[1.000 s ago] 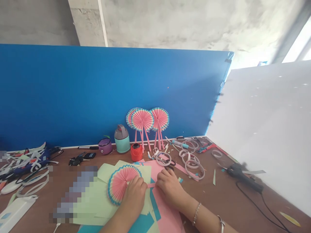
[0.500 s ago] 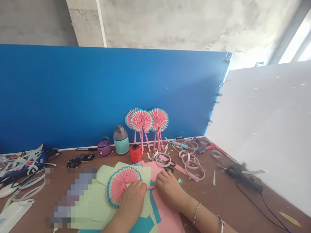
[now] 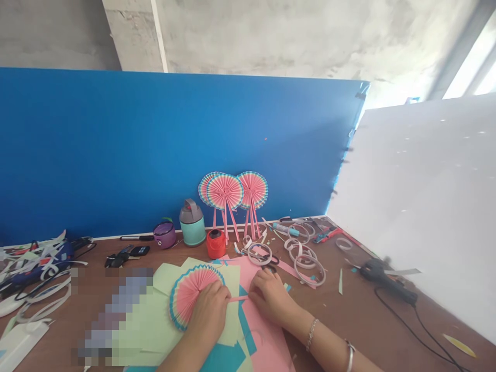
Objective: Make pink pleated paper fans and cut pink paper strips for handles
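A round pleated paper fan (image 3: 185, 299), pink with a cream and blue border, lies flat on the paper sheets. My left hand (image 3: 211, 306) is closed over its right side, fingers curled on the near end of a narrow pink paper strip (image 3: 237, 298). The strip runs level to the right, where my right hand (image 3: 270, 295) pinches its other end. Both fingertips' exact grip is hidden beneath the hands. Whether the strip is joined to the fan cannot be seen. Under the hands lie light green paper (image 3: 155, 315), pink paper (image 3: 267, 341) and blue paper (image 3: 227, 358).
Finished pleated fans (image 3: 225, 191) lean against the blue panel (image 3: 116, 150). A teal canister (image 3: 192, 231), a red pot (image 3: 216, 245) and a purple pot (image 3: 165, 236) stand behind the paper. Tape rings (image 3: 310, 269) and scissors (image 3: 272, 262) lie right; a glue gun (image 3: 391, 281) trails its cord farther right.
My left hand has slid slightly left along the pink strip, so more of it shows between the hands. My right hand stays nearly in place. The view has shifted a little.
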